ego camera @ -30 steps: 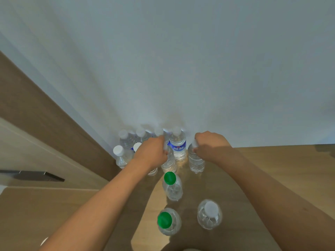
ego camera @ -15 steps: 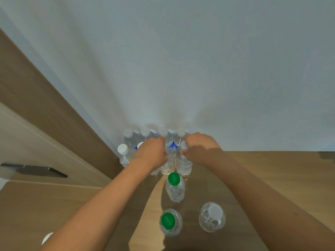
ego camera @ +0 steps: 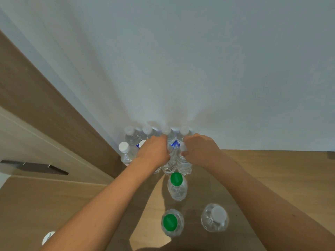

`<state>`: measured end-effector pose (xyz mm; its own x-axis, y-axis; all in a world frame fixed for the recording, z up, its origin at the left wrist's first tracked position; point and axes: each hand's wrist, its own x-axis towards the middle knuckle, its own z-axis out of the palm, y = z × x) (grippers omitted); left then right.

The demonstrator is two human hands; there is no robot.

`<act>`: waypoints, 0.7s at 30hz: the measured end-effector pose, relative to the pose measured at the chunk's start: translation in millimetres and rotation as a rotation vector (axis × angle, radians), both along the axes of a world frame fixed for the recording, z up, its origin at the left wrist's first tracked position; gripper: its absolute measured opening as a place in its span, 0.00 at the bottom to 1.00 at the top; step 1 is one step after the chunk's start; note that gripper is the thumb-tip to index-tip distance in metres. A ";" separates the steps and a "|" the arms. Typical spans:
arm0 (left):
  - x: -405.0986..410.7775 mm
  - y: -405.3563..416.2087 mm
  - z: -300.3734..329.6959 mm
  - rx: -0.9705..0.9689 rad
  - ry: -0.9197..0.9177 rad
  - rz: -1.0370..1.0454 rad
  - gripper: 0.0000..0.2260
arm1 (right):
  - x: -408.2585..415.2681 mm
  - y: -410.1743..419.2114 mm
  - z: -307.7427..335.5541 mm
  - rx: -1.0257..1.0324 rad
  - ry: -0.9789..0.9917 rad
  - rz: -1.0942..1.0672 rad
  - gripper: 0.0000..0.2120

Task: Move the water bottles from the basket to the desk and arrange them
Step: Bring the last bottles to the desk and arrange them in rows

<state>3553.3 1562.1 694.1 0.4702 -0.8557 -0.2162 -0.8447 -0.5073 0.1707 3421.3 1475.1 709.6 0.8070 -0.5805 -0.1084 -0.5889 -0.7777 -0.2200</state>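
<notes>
At the far left of the desk (ego camera: 272, 171), a white-capped bottle (ego camera: 125, 153) stands at the outer end of the cluster packed against the wall (ego camera: 199, 60), apparently to keep rows tight. The left hand (ego camera: 154, 153) is clenched around one clear bottle (ego camera: 168, 163); just beside it, touching, the right hand (ego camera: 201, 151) grips another (ego camera: 184, 163), seemingly pressing the pair into line. Nearer the person stand three loose bottles: two green-capped (ego camera: 175, 186) (ego camera: 171, 222) and one white-capped (ego camera: 214, 217). Four white caps show along the wall; the total is uncertain. The basket is not in view.
</notes>
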 end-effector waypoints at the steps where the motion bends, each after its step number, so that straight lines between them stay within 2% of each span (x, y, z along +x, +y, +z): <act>1: -0.1 -0.1 0.1 0.002 0.000 -0.002 0.13 | 0.5 -0.4 -0.8 0.003 0.011 0.000 0.16; 12: -1.3 3.3 4.7 0.026 0.038 0.028 0.13 | -1.6 1.9 -6.0 0.029 -0.014 -0.060 0.16; 15: -2.2 12.9 20.4 -0.063 0.062 0.046 0.13 | -8.1 2.5 -2.6 0.019 -0.018 -0.122 0.19; 18: 0.0 33.5 40.4 -0.121 0.073 0.035 0.07 | -18.7 1.9 8.5 0.055 0.000 -0.109 0.15; 21: -0.6 61.1 55.3 -0.134 0.108 0.006 0.03 | -26.7 9.3 16.9 0.093 0.017 0.020 0.13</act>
<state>3552.7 1623.2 749.4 0.4553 -0.8775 -0.1505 -0.8148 -0.4788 0.3269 3394.6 1484.4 726.5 0.8159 -0.5513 -0.1743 -0.5777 -0.7660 -0.2820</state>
